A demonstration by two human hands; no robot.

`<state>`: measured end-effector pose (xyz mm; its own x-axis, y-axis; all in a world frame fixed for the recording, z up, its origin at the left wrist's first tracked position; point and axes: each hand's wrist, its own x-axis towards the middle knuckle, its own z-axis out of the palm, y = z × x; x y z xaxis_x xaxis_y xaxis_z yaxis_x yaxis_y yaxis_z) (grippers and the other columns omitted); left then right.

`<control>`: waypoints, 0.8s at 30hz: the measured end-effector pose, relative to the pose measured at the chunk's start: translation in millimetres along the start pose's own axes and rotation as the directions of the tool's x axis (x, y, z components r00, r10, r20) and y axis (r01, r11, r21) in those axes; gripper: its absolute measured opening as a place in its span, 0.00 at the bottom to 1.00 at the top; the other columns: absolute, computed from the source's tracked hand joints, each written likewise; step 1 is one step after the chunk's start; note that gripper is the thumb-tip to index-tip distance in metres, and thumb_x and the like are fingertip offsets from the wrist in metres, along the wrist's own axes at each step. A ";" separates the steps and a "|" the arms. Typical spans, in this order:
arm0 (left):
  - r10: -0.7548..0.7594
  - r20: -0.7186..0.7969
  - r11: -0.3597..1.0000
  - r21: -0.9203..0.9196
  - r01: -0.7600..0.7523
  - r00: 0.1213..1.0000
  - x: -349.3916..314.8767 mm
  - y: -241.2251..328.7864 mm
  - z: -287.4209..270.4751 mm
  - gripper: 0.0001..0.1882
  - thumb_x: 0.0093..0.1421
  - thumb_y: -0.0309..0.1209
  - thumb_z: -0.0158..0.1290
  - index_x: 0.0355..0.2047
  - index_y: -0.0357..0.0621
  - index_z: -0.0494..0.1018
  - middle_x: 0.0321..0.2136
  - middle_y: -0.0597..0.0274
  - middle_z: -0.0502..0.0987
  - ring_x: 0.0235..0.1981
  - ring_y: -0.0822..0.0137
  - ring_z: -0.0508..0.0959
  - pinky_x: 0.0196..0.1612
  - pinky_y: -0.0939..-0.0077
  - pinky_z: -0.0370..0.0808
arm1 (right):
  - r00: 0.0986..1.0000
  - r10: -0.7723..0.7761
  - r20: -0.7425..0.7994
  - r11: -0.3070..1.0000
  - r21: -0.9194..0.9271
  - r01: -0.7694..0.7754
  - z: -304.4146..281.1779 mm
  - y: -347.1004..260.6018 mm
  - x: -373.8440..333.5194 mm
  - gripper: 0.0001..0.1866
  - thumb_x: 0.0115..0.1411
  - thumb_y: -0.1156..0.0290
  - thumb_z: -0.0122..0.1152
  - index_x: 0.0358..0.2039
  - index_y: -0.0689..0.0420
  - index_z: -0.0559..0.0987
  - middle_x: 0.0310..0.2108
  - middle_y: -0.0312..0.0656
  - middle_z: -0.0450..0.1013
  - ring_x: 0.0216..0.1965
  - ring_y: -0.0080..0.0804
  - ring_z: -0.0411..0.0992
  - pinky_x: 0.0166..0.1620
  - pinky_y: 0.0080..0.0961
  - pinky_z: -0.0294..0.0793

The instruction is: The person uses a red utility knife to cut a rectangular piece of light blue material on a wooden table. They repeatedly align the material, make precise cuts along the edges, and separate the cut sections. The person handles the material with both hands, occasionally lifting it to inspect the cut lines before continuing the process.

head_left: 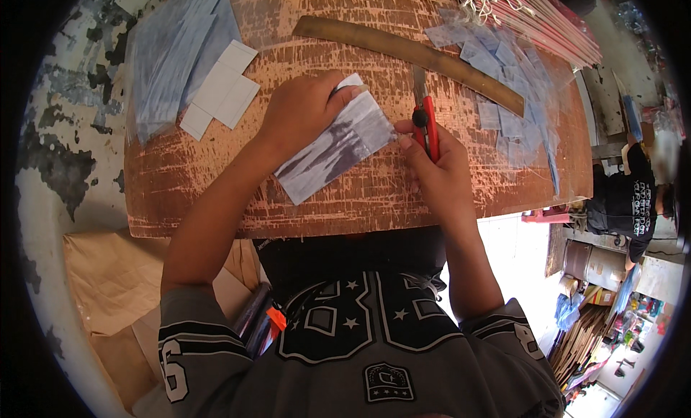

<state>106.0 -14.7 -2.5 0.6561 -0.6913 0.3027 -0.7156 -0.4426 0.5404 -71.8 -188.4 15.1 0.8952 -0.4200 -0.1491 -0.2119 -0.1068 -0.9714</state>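
Note:
My left hand [306,112] grips the upper left edge of a small rectangle of shiny clear plastic sheet [338,150], with the thumb on top and a bit of white showing beyond it. The sheet lies tilted over the scratched brown table [345,220], and light glares off it. In my right hand [440,162] is a red utility knife [432,130] with a black slider, its blade pointing away from me. The thumb and a finger of that hand also meet the sheet's right corner. Left of my left hand lies a white card template [224,89] with drawn lines.
Large clear plastic sheets [176,65] cover the far left of the table. A long brown ruler [410,55] lies across the far side. Beyond its right end are scattered small plastic pieces [507,73] and pink sticks [536,22] with string. Another person [625,202] is at the right.

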 end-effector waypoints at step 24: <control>-0.007 -0.004 0.998 0.061 0.007 1.000 0.6 0.7 2.8 0.21 0.71 0.48 0.54 0.35 0.41 0.77 0.24 0.47 0.80 0.27 0.44 0.81 0.31 0.52 0.74 | 0.993 -0.042 -0.112 0.999 -0.031 0.039 11.0 -10.4 2.1 0.10 0.69 0.70 0.65 0.46 0.62 0.80 0.31 0.39 0.80 0.25 0.22 0.73 0.29 0.23 0.73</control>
<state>105.2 -17.0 -4.1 0.6620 -0.6861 0.3017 -0.7241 -0.4815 0.4938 -63.4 -178.3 22.9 0.8540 -0.5130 -0.0864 -0.1888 -0.1507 -0.9704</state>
